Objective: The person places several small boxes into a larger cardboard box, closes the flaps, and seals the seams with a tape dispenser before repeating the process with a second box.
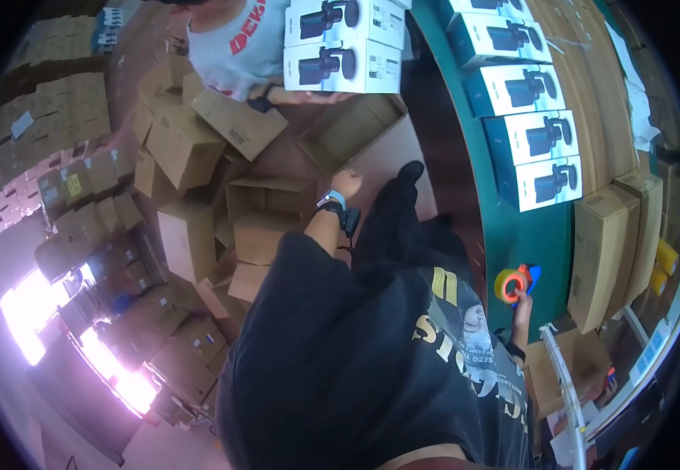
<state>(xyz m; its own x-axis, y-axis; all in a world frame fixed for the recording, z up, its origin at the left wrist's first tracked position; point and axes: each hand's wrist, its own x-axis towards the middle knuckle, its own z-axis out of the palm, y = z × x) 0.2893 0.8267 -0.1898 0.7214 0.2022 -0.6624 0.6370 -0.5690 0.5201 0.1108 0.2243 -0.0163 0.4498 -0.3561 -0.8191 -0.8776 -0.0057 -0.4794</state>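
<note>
Tape dispenser [512,281] is clamped in the right hand's [522,302] fingers; the desk [528,235] shows behind them. It is probably light and stiff, with smooth roll, so the blue frame [535,274] seems the better hold. Left hand's [347,182] fingers look curled together, nothing visible inside.

One view in play, and it's up on the wearer's head, a wide fisheye staring steeply down! Nearest the lens, the wearer's black shirt [316,368] fills the lower middle; farther out come the hands, the left hand [346,183] above centre, the right hand [522,298] off to the right. The green worktop [524,235] runs up the right side, its edge bowed by the lens. Cartons [187,145] spread leftward, a co-worker [226,59] stands up top, and darkness rings the round field!
</note>
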